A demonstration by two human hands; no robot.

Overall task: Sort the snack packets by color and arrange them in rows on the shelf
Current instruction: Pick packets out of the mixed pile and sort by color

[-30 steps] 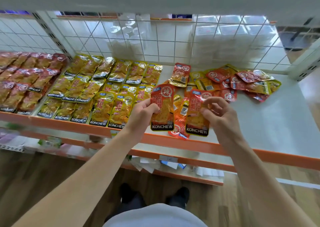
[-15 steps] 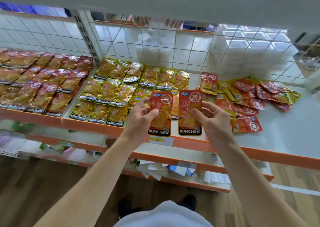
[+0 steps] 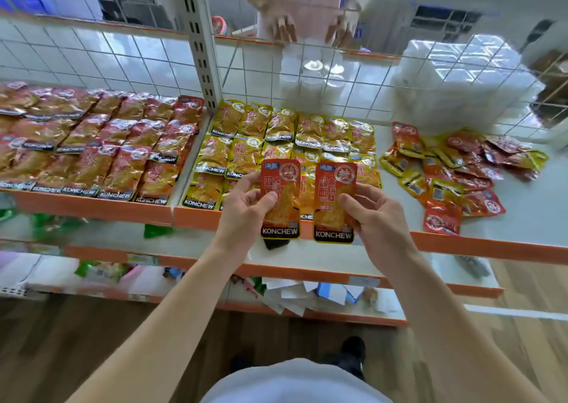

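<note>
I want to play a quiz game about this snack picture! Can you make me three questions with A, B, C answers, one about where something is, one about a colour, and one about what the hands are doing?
1. Where is the messy unsorted pile?
A. On the right of the shelf
B. On the floor
C. On top of the red rows

2. What colour are the rows of packets right behind the hands?
A. Blue
B. Yellow
C. Green

3. What are the hands doing?
A. Both are empty
B. One packet is shared by both
C. Each holds one red packet

Answers:
1 A: the jumbled pile lies right of the yellow rows.
2 B: the red rows are further left.
3 C: the left hand grips one red packet, and the right hand grips another red packet.
</note>
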